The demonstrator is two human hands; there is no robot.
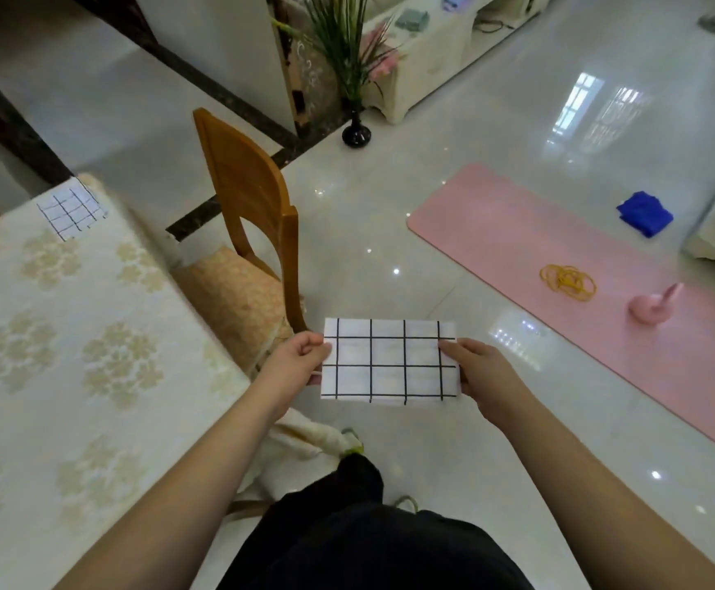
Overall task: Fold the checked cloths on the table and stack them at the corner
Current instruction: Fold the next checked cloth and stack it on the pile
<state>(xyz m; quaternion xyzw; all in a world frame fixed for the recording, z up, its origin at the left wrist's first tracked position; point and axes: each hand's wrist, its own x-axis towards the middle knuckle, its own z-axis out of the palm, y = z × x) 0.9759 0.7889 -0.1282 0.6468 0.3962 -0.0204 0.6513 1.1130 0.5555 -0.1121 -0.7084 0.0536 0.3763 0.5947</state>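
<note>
The person holds one checked cloth (390, 363) up in the air, out over the shiny floor (453, 172) and not over the table (70, 334). The left hand (300, 361) pinches the cloth's left edge, with the thumb on top and the other fingers curled under it. The right hand (481, 372) pinches the right edge the same way, thumb on top and fingers tucked below. Between the two sets of fingers the cloth is pulled flat and tight, likely so its edges line up and no wrinkles stay in. It already looks like a neat rectangle, so it seems to be partly folded, and holding both short ends would make it easy to bring them together for one more fold. Far off past the left fingers, a folded checked cloth (73, 208) lies at the far corner of the table. That looks like the start of the stack, so the cloth in hand probably has to go there next. A wooden chair (247, 198) stands just beyond the left hand, beside the table, and the person would have to reach past it.
</note>
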